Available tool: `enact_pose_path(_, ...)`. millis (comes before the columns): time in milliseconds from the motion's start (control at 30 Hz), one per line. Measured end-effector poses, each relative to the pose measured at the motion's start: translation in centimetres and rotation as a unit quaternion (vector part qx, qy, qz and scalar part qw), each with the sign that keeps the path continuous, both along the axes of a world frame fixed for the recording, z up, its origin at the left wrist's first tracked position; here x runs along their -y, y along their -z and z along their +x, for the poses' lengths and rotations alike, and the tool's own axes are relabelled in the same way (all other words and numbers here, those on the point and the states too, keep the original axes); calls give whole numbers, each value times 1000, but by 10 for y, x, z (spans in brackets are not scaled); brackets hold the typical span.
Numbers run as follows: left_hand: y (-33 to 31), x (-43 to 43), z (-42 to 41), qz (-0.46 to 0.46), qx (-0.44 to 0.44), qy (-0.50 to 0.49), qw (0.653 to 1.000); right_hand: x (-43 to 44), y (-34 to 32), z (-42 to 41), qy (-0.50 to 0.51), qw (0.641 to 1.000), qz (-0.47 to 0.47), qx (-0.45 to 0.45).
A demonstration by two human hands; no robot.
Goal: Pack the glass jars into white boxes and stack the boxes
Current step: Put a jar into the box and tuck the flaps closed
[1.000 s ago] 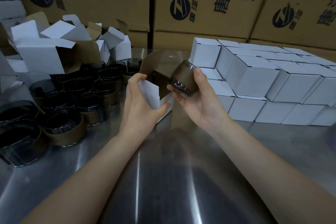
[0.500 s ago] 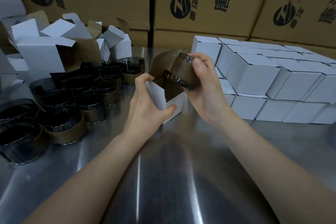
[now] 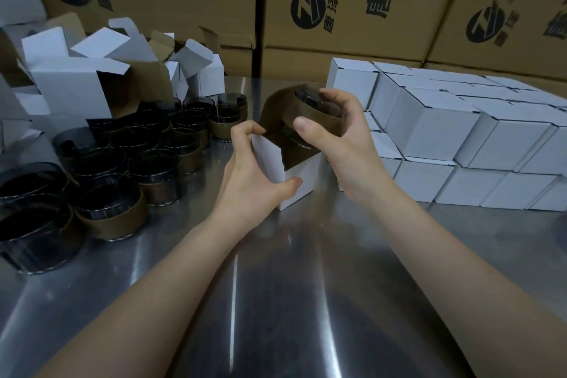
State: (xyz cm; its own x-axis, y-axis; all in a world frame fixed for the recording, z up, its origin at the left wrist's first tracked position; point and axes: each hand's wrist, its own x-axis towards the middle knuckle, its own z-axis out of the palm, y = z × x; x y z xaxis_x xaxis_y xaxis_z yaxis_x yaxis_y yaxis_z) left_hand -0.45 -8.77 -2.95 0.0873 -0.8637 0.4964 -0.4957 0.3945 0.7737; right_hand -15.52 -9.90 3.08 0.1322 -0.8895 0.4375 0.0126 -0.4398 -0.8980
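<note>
Left hand (image 3: 257, 181): clamped on the open white box (image 3: 294, 184), with the thumb across the near face and the fingertips pinching the top edge by the flap.
Right hand (image 3: 343, 144): wrapped round the glass jar (image 3: 313, 110), with the thumb on the brown paper band and the fingers curled over the far side.
Jar, where it was: tilted at the box's mouth, its lower end just inside the opening and its upper end still proud of it.
Change from a second ago: back then the jar sat beside the raised flap with one glassy end facing the camera. It had since been swung over the opening and started down, and the right hand had closed in beside the left.
Box: held lower than before, its bottom corner down at the steel table (image 3: 306, 285), brown inner flap standing up behind the jar.
Packed boxes (image 3: 445, 126): stacked in rows at the right, same as before.
Waiting jars (image 3: 153, 169): clustered at the left, unmoved.
Empty boxes (image 3: 70, 86): heaped behind them, flaps open.
Backdrop: brown printed cartons (image 3: 352, 3) along the wall.
</note>
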Motion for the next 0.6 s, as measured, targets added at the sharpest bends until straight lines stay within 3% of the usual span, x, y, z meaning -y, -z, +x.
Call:
enact_pose_path(300, -3, -3, 2, 8, -11, 30, 999, -3, -10, -5, 17, 991, -36, -125)
enact_pose_path(600, -2, -3, 4, 16, -48, 59, 997, -1, -27, -4, 32, 955, -50, -291)
